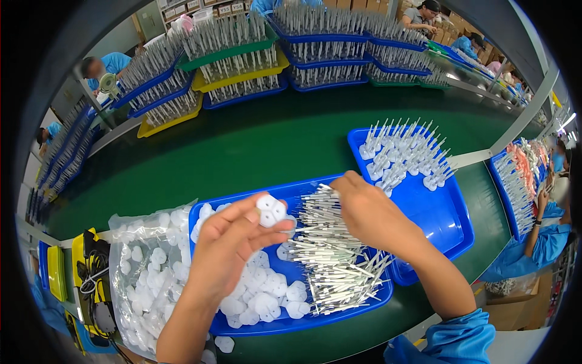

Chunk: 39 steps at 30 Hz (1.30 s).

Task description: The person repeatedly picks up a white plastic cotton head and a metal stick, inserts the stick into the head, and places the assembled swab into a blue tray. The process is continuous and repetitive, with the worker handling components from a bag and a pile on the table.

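My left hand (221, 249) pinches a white, flower-shaped plastic base (271, 210) between thumb and fingers, its face with small holes turned up. Below it, a blue tray (267, 330) carries a heap of similar white bases (265, 297) and, beside them, a pile of thin white rods (342, 273). Over the far end of that pile is my right hand (376, 212), its fingers pinched together and pointing down. Its fingertips are partly hidden, so whatever they grip cannot be made out.
A clear bag of white bases (145, 279) lies left of the tray. A second blue tray (436, 221) at right holds upright rods on bases (406, 151). Stacked trays of rods (242, 76) line the green table's (242, 145) far side. Co-workers sit around, one (536, 236) at right.
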Motion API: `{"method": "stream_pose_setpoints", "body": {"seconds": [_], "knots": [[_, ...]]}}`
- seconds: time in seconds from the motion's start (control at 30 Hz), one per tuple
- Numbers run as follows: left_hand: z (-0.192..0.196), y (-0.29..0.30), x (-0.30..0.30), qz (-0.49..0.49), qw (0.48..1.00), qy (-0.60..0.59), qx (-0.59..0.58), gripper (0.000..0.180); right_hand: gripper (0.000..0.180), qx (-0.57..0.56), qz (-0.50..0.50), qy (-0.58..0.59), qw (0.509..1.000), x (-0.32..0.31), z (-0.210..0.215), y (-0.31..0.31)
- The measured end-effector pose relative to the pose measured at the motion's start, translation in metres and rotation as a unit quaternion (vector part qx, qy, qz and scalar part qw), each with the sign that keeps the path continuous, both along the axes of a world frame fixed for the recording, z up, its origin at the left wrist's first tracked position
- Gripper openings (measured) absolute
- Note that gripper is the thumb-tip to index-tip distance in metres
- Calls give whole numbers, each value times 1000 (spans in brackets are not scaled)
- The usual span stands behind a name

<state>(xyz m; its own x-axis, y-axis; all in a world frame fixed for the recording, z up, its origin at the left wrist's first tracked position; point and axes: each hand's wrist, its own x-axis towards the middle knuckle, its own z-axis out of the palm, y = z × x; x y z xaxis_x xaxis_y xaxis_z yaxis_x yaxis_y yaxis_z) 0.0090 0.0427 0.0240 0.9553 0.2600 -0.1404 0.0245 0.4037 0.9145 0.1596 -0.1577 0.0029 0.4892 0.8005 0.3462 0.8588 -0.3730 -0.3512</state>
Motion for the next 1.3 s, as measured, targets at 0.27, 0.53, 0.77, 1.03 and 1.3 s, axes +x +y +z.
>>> {"method": "stream_pose_setpoints", "body": {"seconds": [0.27, 0.53, 0.77, 1.03, 1.3], "knots": [[-16, -20, 1, 3, 998, -29, 52, 32, 11, 109, 69, 724, 678, -22, 15, -43], [-25, -36, -5, -82, 991, -67, 82, 29, 26, 111, 129, 858, 484, -41, 3, -30], [-30, -37, -3, -84, 986, -96, 108, 27, 32, 142, 136, 880, 432, -48, -7, -28], [-25, -24, -6, -79, 969, -131, 193, 25, 41, 375, 80, 774, 504, -35, 1, -35], [-10, -59, -12, -323, 864, -162, 351, 25, 36, 400, 137, 744, 518, -61, 5, -27]]}}
